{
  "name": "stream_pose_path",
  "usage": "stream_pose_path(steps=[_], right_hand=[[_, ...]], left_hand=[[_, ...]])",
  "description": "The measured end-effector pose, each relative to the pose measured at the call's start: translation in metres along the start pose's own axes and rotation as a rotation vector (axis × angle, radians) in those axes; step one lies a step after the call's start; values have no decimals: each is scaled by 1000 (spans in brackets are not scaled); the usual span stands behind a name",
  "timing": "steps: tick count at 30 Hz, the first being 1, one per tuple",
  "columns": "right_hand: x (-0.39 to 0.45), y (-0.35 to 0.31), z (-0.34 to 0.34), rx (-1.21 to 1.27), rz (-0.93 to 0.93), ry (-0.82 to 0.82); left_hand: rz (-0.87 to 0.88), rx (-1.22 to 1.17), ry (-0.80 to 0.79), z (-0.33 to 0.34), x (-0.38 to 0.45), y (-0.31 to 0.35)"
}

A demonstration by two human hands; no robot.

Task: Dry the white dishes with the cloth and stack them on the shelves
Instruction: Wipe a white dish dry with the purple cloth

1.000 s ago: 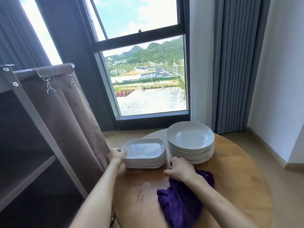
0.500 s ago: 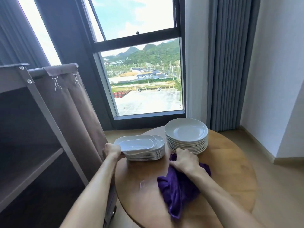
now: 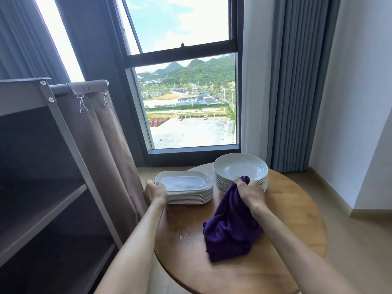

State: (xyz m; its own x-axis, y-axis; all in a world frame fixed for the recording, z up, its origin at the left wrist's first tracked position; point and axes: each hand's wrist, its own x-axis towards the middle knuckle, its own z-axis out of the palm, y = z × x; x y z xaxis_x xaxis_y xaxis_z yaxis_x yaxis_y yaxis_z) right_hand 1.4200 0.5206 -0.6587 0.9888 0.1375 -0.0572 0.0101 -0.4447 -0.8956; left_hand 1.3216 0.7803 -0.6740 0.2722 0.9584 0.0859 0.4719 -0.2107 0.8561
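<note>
Head view looks down on a round wooden table (image 3: 286, 209) by the window. Left hand (image 3: 155, 192) has its fingers (image 3: 159, 184) curled closed on the near-left rim of the top rectangular dish (image 3: 182, 181), which sits slid slightly off the stack of rectangular dishes (image 3: 191, 197), probably so it can be lifted free alone. Right hand (image 3: 250, 193) is clenched on a bunched purple cloth (image 3: 230, 228), its tip raised against the stack of round plates (image 3: 240, 172), likely ready for wiping. Empty shelves (image 3: 42, 211) stand to the left, within easy reach for stacking.
</note>
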Motion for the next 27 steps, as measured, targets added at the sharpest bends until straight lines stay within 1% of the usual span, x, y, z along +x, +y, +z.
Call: stream_pose_path(steps=[3,7,9,11,13,16,19,21,23,25,26,27], right_hand=[[-2,7,6,7,-9,-38],[0,8,6,0,-26,-59],[0,6,4,6,-22,-62],[1,2,2,49,-22,-45],[-1,-6,1,172,-20,4],[-10,-29,-1,477,-4,129],[-20,-60,-6,646,-50,263],[-26,-79,-8,702,-129,278],[-37,-91,-5,656,-212,213],[-49,-95,2,524,-283,112],[-55,-93,6,459,-318,27],[-61,-90,10,391,-354,-99]], left_hand=[[-5,-11,4,8,-1,4],[-31,-99,-19,18,1,5],[-54,-173,-50,21,0,5],[-120,-335,-82,23,-3,4],[-164,-540,-109,20,-14,5],[-241,-876,-205,5,-46,8],[-338,-1033,-342,-11,-82,7],[-380,-1055,-422,-16,-104,8],[-427,-1100,-437,-21,-125,10],[-405,-1255,-428,-24,-141,12],[-395,-1329,-427,-25,-149,15],[-404,-1379,-420,-25,-155,19]])
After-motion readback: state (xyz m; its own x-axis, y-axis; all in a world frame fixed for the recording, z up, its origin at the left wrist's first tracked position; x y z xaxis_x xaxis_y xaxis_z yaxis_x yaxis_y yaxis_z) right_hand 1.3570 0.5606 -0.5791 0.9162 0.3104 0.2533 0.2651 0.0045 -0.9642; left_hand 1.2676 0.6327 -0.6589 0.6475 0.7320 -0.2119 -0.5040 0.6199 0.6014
